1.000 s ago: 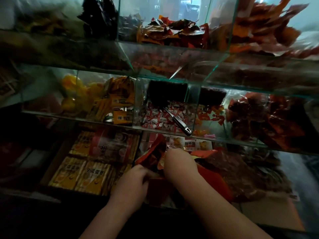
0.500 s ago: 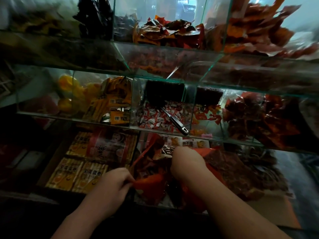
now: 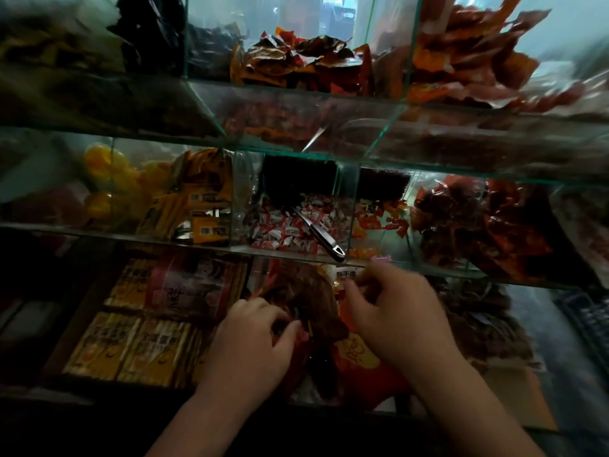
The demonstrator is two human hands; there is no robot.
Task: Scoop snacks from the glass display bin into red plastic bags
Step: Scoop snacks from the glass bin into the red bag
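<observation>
Display bin (image 3: 296,166): glass tiers, gleaming edges, heaped wrapped snacks.
Red bag (image 3: 362,361): crinkled plastic, low centre, between both hands; its mouth is blurred.
Right hand (image 3: 392,311): palm down, fingers curled; grip unclear.
Left hand (image 3: 253,341): fingers pinched onto the bag's edge.
Scoop handle (image 3: 321,232): smooth metal, lying among white-red candies.

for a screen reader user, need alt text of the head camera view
Two bare hands, left hand and right hand, work at a crumpled red plastic bag in front of tiered glass display bins filled with wrapped snacks. A metal scoop handle sticks out of the middle bin of red and white candies.
</observation>
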